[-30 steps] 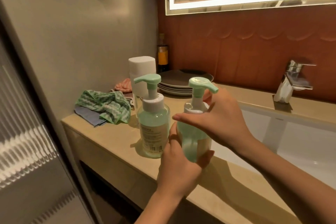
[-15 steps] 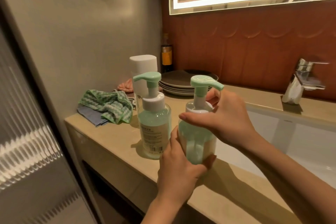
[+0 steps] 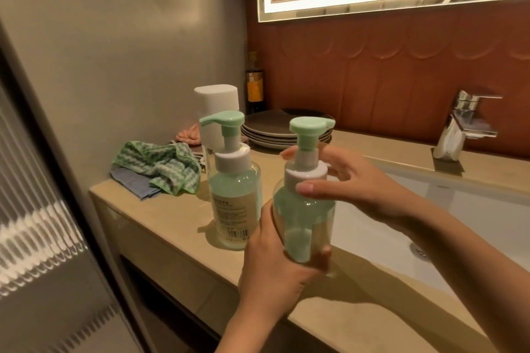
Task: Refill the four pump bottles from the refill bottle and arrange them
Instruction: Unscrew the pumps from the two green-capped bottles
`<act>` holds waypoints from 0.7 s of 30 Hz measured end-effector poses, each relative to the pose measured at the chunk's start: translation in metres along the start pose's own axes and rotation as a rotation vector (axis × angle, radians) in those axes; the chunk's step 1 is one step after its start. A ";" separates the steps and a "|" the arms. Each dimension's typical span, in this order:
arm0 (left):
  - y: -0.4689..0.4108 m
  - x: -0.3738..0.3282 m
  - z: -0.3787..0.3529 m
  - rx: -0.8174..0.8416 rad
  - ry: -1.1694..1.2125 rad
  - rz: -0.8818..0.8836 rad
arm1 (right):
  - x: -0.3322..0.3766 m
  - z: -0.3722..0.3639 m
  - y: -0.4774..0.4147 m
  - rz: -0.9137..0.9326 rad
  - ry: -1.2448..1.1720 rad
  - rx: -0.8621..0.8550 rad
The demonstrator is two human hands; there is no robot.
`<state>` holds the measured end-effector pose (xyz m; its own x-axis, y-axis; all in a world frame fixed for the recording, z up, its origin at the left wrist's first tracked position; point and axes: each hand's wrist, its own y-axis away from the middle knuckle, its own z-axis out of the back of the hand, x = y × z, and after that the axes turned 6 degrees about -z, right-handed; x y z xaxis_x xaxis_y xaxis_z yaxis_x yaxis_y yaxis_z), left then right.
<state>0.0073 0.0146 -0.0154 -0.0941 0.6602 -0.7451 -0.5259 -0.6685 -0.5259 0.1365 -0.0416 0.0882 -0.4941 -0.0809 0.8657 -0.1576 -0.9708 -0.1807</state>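
the right hand (image 3: 361,189) pinches the white collar of a pump bottle (image 3: 305,209) between thumb and fingers, while the left hand (image 3: 275,269) wraps its base. it sits over the near counter (image 3: 172,226) edge, just right of 1 standing pump bottle (image 3: 233,195).

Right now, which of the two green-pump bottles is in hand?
The nearer pump bottle, by the sink: left hand grips its body, right hand its white collar. The labelled bottle stands untouched beside it.
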 end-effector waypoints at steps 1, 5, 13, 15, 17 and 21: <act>0.000 0.001 -0.001 -0.007 0.005 -0.015 | 0.004 -0.004 0.001 -0.017 0.047 -0.044; 0.000 0.001 -0.001 -0.020 0.026 0.045 | 0.010 -0.024 0.002 -0.002 0.203 -0.433; 0.002 0.002 -0.001 -0.020 -0.028 0.022 | -0.004 -0.002 -0.003 0.074 -0.030 -0.176; 0.003 0.001 0.000 -0.018 -0.022 0.024 | -0.007 0.004 -0.002 0.055 -0.153 -0.002; 0.003 0.001 0.000 -0.011 -0.017 0.027 | -0.006 0.003 0.000 0.030 -0.215 0.101; 0.001 0.001 -0.001 -0.026 0.024 0.042 | 0.001 -0.011 -0.001 -0.021 -0.028 -0.132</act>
<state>0.0078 0.0140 -0.0168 -0.0954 0.6235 -0.7760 -0.5002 -0.7040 -0.5042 0.1264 -0.0382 0.0842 -0.4655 -0.0695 0.8823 -0.2795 -0.9344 -0.2210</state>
